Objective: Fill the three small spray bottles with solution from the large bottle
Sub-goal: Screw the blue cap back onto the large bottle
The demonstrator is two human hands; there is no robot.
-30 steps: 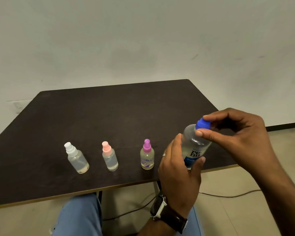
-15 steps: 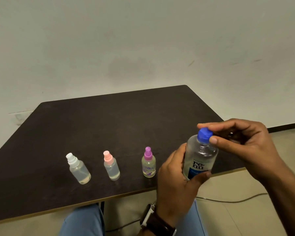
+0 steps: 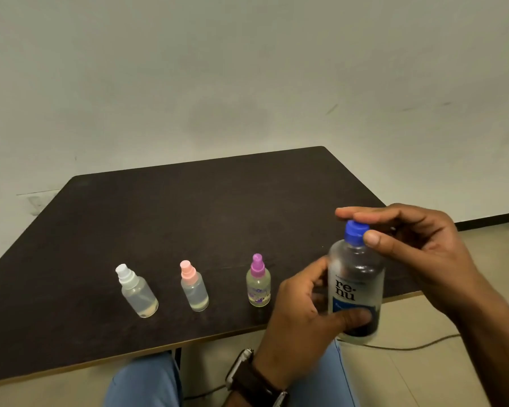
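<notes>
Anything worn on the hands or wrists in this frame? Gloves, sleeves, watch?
No gloves, and no sleeves on the visible forearms. The left hand has a watch with a silver case on a dark brown strap at the wrist. The right hand shows nothing worn that I can make out.

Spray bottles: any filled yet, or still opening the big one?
Done: nothing visibly. In hand: left hand grips the large bottle; right hand pinches its blue cap, still on. Left: white-capped, pink-capped and purple-capped spray bottles stand capped on the table, all unfilled.
</notes>
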